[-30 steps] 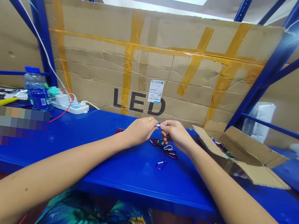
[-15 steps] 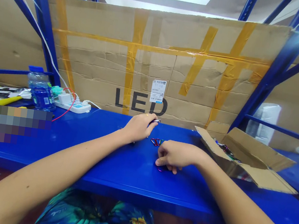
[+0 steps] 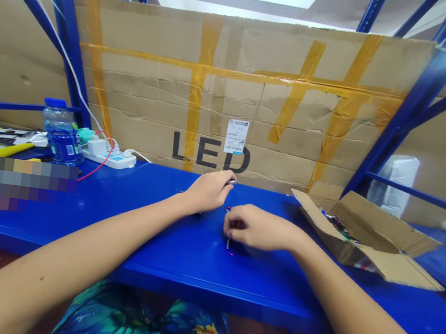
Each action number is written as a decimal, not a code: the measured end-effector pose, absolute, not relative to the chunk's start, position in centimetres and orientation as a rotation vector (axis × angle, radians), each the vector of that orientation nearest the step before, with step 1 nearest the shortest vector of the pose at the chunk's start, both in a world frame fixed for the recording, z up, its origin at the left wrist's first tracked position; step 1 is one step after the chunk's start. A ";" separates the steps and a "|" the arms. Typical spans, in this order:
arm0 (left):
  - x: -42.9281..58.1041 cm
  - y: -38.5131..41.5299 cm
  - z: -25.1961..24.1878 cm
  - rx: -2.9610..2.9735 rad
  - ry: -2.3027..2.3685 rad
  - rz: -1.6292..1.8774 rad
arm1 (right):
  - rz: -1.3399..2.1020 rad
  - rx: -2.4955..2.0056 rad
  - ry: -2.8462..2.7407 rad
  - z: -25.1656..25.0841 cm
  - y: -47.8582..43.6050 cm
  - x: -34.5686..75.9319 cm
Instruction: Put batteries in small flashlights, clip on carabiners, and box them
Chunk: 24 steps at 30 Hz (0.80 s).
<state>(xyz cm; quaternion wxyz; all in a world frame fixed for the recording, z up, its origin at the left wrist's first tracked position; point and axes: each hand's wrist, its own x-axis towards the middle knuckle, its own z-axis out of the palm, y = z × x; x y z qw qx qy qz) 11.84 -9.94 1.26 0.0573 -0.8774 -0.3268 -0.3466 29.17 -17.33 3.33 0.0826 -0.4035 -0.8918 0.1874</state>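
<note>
My left hand [image 3: 210, 191] is closed near the back of the blue table, pinching a small silvery metal piece [image 3: 234, 182] whose tip shows past the fingers; the rest is hidden. Lower and to the right, my right hand [image 3: 254, 226] has its fingers curled round a purple carabiner [image 3: 230, 251], with one end sticking out below them. Just behind the right fingertips, a bit of a red carabiner [image 3: 228, 209] shows on the table; the hand covers most of it. A small dark item peeks out beneath my left wrist.
On the right, an open cardboard box [image 3: 362, 229] contains several small coloured items. To the left stand a blue-capped bottle [image 3: 60, 134] and a white power strip [image 3: 115, 160] with cables. Yellow-handled items [image 3: 7, 149] lie farther left. A taped cardboard sheet [image 3: 153, 103] closes off the back.
My right hand has shifted left, and the purple carabiner has moved left with it. The hand now covers more of the carabiners behind it. My left hand stays nearly still.
</note>
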 end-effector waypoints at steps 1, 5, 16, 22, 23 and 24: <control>11.9 -9.9 1.3 -2.669 -0.963 -1.053 | 0.445 -1.218 -2.556 3.3 -16.9 29.3; 12.0 -10.2 1.7 -2.689 -0.818 -1.010 | 0.152 -1.339 -2.077 3.4 -15.1 30.3; 12.0 -10.2 1.5 -2.774 -0.828 -0.937 | -0.072 -1.182 -2.343 3.3 -14.1 31.2; 12.0 -10.9 1.7 -2.827 -0.829 -0.954 | 0.426 -1.238 -2.293 3.4 -14.0 31.5; 12.0 -11.0 1.7 -2.826 -0.828 -0.953 | 0.532 -1.248 -2.283 3.6 -14.0 31.6; 12.1 -11.0 1.7 -2.824 -0.821 -0.954 | 0.614 -1.247 -2.277 3.8 -14.1 31.7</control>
